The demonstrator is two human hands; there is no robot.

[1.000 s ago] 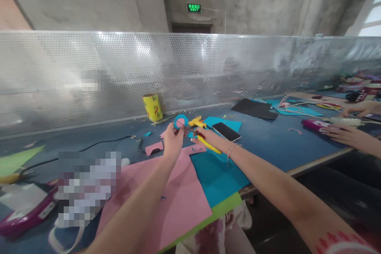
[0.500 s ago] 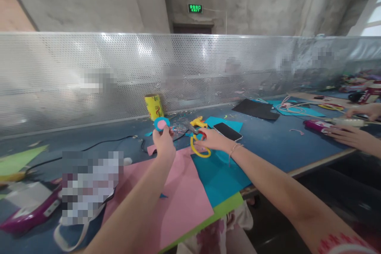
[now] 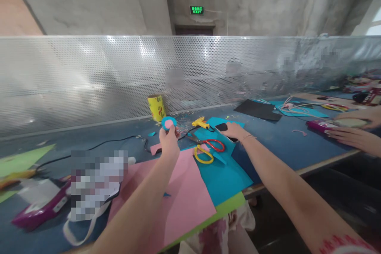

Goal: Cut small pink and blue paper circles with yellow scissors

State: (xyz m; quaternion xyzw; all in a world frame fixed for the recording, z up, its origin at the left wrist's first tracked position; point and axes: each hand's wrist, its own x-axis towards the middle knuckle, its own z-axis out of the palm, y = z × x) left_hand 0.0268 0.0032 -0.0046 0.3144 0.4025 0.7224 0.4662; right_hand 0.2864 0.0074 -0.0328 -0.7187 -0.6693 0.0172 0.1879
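Pinched in my left hand (image 3: 169, 141) is a round paper disc (image 3: 168, 124), blue at the rim with a pink circle in its middle. My right hand (image 3: 235, 131) has its fingers on a dark-screened phone (image 3: 222, 127), covering part of it; the fingertips are partly hidden. Between the hands lie scissors (image 3: 201, 142) with one red and one yellow handle loop, spread apart on blue paper (image 3: 223, 176). A yellow glue gun (image 3: 200, 122) rests just behind them. Pink paper (image 3: 184, 194) lies under my left forearm.
A yellow roll (image 3: 156, 108) stands by the perforated metal screen (image 3: 119, 79). On the left are a purple device (image 3: 41, 210), a blurred-out item and a black cable (image 3: 98, 141). Black paper (image 3: 258, 110) lies at the right, near another person's hands (image 3: 354, 135) on a purple object.
My right hand has let go of the scissors, leaving them on the paper, and moved right onto the phone. My left hand still holds the disc.
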